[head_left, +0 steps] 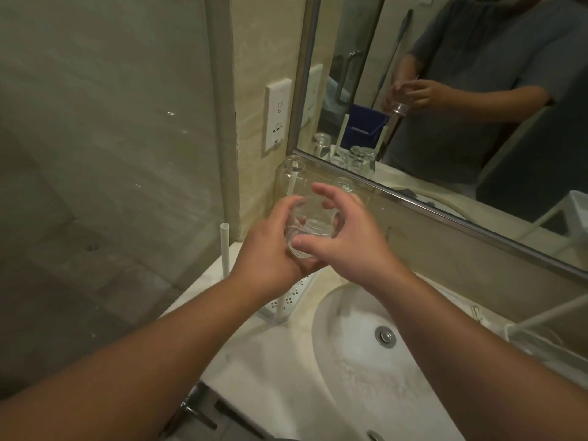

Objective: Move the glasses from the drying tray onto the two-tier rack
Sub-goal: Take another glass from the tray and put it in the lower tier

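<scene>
Clear glass (pixel 310 230) in left hand (pixel 270 246), right hand (pixel 346 240) pinching it.

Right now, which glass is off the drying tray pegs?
The glass held between the left hand and right hand; two other glasses sit upturned behind.

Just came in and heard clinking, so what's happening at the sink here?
A person is holding a clear glass in both hands above the white drying tray beside the sink. The left hand cups it from the side; the right hand has its grip on the rim. Two more glasses sit upside down on the tray's pegs by the mirror.
</scene>
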A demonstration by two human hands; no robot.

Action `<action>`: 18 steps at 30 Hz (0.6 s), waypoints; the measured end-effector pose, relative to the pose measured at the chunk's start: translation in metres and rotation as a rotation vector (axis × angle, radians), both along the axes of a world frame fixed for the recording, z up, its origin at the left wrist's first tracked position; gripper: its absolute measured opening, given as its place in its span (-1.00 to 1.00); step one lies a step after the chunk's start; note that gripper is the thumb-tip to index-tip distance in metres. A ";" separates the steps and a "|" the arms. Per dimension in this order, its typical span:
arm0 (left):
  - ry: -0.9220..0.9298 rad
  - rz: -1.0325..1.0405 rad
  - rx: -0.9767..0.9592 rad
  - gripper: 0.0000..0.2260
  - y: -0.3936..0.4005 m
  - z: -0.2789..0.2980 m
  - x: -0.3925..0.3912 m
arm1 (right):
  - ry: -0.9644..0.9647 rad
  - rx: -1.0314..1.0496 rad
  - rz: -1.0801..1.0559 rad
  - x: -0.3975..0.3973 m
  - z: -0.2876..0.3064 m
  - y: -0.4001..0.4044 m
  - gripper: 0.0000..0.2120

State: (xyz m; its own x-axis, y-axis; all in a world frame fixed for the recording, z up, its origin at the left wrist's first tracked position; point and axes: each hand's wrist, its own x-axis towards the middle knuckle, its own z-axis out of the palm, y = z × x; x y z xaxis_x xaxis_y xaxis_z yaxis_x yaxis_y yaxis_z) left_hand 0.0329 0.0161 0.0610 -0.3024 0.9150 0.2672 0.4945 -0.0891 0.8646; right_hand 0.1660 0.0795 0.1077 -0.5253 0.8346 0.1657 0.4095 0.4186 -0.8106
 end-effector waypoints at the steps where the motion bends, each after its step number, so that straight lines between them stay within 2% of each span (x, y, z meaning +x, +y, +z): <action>1: -0.031 0.008 -0.001 -0.20 0.000 -0.002 0.003 | 0.002 0.019 -0.001 0.003 -0.001 -0.001 -0.12; 4: -0.072 0.017 0.007 -0.24 0.000 -0.005 0.011 | 0.018 0.033 -0.021 0.012 -0.007 -0.003 -0.08; 9: -0.060 0.019 0.018 -0.25 0.005 -0.011 0.031 | 0.121 -0.041 -0.081 0.037 -0.024 -0.005 -0.14; 13: -0.016 -0.036 -0.012 -0.19 0.014 -0.018 0.056 | 0.180 -0.066 -0.165 0.062 -0.035 -0.006 -0.18; 18: -0.026 -0.144 -0.067 -0.19 0.025 -0.029 0.096 | 0.149 -0.070 -0.282 0.105 -0.048 -0.009 -0.20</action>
State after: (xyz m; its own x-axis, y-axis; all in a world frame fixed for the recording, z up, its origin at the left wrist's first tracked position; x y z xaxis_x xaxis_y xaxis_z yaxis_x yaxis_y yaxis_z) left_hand 0.1291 0.0411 0.0324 -0.1725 0.9649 0.1983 0.4584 -0.0996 0.8832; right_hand 0.2713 0.0702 0.0595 -0.2460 0.9559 0.1604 0.3759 0.2466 -0.8932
